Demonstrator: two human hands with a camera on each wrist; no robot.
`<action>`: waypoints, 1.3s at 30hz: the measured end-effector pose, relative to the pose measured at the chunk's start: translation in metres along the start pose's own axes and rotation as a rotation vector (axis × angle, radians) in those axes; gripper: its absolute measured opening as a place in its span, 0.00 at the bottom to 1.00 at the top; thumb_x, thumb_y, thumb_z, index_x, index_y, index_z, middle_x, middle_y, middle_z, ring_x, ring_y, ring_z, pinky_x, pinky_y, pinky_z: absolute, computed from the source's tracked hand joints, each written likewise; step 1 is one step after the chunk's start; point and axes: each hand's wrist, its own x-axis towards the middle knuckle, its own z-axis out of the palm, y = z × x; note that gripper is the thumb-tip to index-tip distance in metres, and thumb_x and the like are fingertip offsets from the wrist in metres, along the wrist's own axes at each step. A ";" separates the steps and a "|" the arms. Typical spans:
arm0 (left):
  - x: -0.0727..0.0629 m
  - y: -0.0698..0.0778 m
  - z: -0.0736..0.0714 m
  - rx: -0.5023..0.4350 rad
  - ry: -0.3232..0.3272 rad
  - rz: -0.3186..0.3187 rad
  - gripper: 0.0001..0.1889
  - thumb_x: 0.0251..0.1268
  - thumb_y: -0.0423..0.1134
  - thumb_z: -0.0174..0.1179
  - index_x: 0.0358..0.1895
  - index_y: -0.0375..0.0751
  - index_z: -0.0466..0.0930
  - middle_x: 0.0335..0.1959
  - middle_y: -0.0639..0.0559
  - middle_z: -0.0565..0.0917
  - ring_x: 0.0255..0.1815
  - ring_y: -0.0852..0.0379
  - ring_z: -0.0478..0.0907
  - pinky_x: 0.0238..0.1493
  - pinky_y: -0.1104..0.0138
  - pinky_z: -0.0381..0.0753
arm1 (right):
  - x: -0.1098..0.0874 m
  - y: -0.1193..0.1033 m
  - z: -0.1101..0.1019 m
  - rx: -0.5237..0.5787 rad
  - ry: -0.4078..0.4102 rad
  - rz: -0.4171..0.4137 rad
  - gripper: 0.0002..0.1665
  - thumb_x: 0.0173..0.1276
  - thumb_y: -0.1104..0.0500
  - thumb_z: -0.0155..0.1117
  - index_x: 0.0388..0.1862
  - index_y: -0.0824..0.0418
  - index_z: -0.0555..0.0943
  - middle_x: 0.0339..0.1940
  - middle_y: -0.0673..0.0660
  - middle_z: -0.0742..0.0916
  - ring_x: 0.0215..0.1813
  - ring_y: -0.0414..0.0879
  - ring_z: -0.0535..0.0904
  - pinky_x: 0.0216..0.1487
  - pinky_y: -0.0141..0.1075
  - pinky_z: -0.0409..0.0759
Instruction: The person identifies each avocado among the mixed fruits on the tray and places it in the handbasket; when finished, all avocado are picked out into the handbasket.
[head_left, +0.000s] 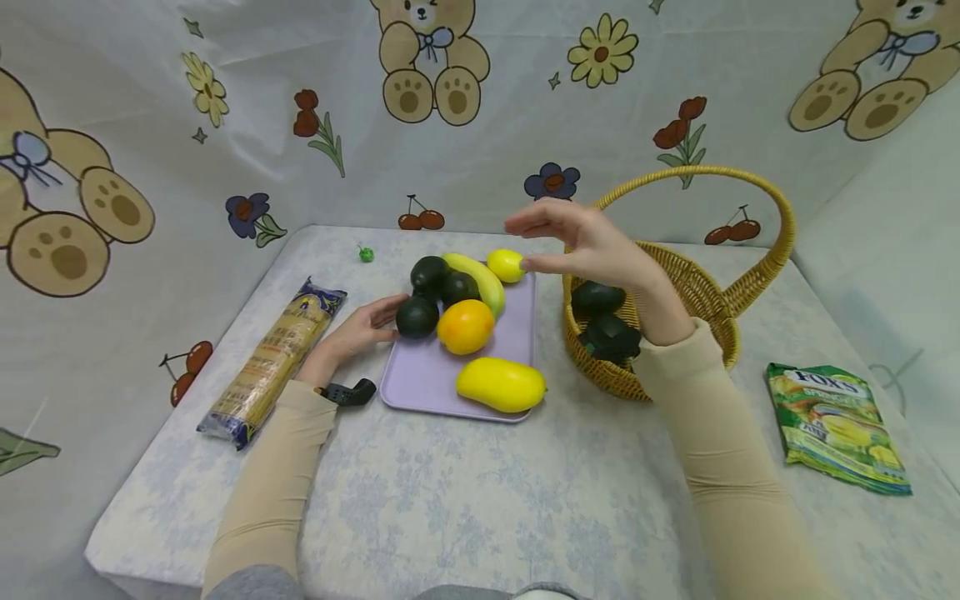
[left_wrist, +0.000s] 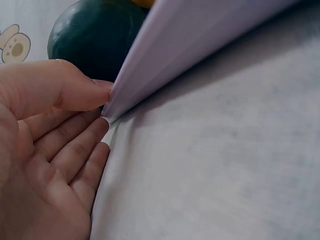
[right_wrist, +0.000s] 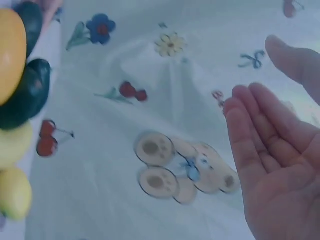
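My left hand lies at the left edge of a lilac tray, fingers fairly straight; in the left wrist view the thumb and fingertips touch its rim. Three dark green round fruits sit on the tray beside this hand. With them lie an orange-yellow mango, a yellow-green banana, a lemon and a long yellow fruit. My right hand is raised, holding nothing, its thumb apart from the straight fingers. Behind it in the head view stands a wicker basket.
Dark green produce lies in the basket, under its tall arched handle. A spaghetti pack is left of the tray. A green FOX'S bag lies far right. A small green object is at the back.
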 end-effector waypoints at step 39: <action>-0.005 0.027 0.002 -0.002 -0.021 -0.023 0.35 0.56 0.18 0.55 0.68 0.20 0.52 0.70 0.29 0.56 0.70 0.36 0.53 0.70 0.51 0.51 | 0.062 0.136 0.095 -0.036 -0.151 0.749 0.47 0.55 0.43 0.71 0.68 0.64 0.66 0.64 0.59 0.73 0.64 0.50 0.67 0.65 0.44 0.66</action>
